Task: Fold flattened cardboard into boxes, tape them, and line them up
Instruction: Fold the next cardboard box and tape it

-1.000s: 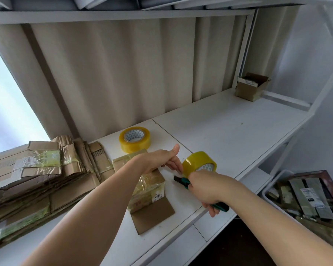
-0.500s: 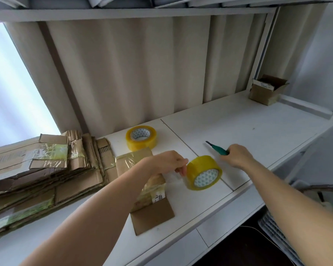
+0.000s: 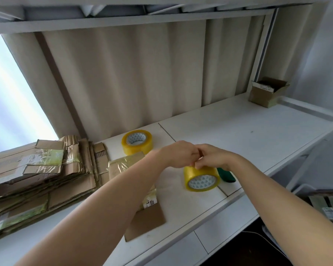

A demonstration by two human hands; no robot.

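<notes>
On the counter [image 3: 229, 131] near the front edge, both hands' fingers [image 3: 197, 166] pinch the top of the upright tape roll [image 3: 200, 177]; flattened cardboard [image 3: 146, 219] lies just left; I'd find the loose end first, then peel slowly.

The left forearm covers the middle of the flattened box [image 3: 142, 221], and the stack of flat cardboard [image 3: 37, 181] runs off the frame's left edge. The right hand [image 3: 213, 157] hides most of the green tool [image 3: 227, 175], so its kind cannot be told. Where the left hand [image 3: 178, 154] meets the right over the near tape roll [image 3: 201, 178], the fingertips are hidden and their grip is unclear.
</notes>
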